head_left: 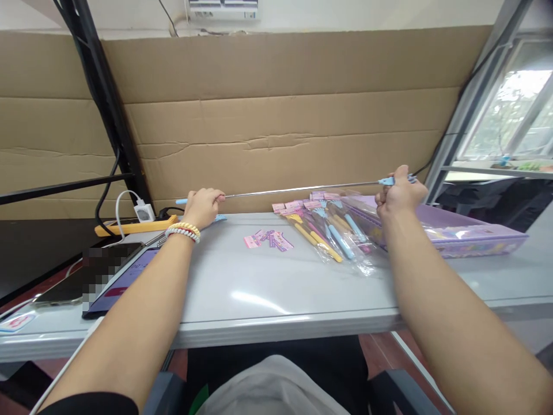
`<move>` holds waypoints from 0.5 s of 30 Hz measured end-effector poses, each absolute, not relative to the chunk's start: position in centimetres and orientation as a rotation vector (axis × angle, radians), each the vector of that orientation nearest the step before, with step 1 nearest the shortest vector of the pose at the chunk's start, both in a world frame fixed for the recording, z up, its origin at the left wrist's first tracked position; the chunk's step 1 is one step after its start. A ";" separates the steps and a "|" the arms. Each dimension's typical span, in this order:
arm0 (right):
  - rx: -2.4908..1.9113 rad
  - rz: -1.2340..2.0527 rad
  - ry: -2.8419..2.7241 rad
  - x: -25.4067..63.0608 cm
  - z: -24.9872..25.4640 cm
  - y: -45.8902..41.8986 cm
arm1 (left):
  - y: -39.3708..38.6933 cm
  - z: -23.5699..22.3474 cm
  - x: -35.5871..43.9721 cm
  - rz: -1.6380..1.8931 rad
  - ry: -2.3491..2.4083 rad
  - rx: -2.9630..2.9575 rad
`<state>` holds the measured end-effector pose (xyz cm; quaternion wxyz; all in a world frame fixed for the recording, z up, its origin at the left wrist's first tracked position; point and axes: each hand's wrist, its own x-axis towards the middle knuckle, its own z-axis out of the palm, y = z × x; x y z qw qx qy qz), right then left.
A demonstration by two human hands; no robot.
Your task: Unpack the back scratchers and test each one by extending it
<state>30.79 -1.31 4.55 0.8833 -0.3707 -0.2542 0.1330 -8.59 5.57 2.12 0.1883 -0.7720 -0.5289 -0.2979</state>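
Note:
My left hand (203,206) and my right hand (400,195) hold the two ends of a long thin metal telescopic rod (302,188), stretched out above the white table (268,288). The left hand is closed round its light blue handle end. At the other end, the right fist is closed round a blue tip. Beaded bracelets sit on my left wrist. Below the rod lie several bagged rods with blue and yellow handles (328,230) and a few small pink and purple tags (268,239).
A purple tray (466,230) stands at the right. At the left lie a tablet (125,276), a phone (64,291), a yellow power strip (133,226) with a white charger. Cardboard lines the wall behind. A window is at far right.

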 end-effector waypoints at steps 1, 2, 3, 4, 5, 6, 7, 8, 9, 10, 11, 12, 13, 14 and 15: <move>-0.759 0.261 -0.505 31.2 4.6 -1.3 | 5.8 2.0 -8.9 -0.866 -1.503 -2.157; -0.752 0.251 -0.474 31.6 4.6 -1.4 | 6.0 2.0 -9.2 -0.892 -1.520 -2.145; -0.749 0.241 -0.438 32.1 4.7 -1.5 | 6.1 1.9 -9.6 -0.917 -1.539 -2.137; -0.744 0.222 -0.397 32.5 4.7 -1.6 | 6.2 1.9 -10.0 -0.941 -1.563 -2.131; -0.738 0.202 -0.360 32.9 4.7 -1.8 | 6.3 2.0 -10.4 -0.964 -1.591 -2.126; -0.734 0.186 -0.334 33.3 4.7 -1.9 | 6.3 2.0 -10.7 -0.986 -1.619 -2.117; -0.735 0.173 -0.318 33.6 4.7 -2.0 | 6.2 2.1 -10.9 -1.006 -1.643 -2.104; -0.740 0.163 -0.312 33.8 4.7 -2.0 | 6.1 2.2 -11.0 -1.025 -1.664 -2.087; -0.754 0.156 -0.312 34.0 4.7 -2.0 | 6.0 2.3 -11.0 -1.041 -1.677 -2.071; -0.776 0.147 -0.316 34.2 4.6 -1.8 | 5.8 2.4 -11.0 -1.056 -1.682 -2.060; -0.804 0.135 -0.319 34.3 4.6 -1.7 | 5.7 2.4 -10.9 -1.069 -1.684 -2.052; -0.836 0.120 -0.319 34.4 4.5 -1.5 | 5.5 2.4 -10.7 -1.084 -1.684 -2.041; -0.873 0.094 -0.320 34.5 4.5 -1.2 | 5.4 2.5 -10.5 -1.102 -1.684 -2.020; -0.925 0.043 -0.359 34.6 4.4 -1.0 | 5.2 2.5 -10.4 -1.120 -1.686 -1.984; -0.975 -0.042 -0.400 34.7 4.4 -0.7 | 5.1 2.5 -10.2 -1.139 -1.694 -1.932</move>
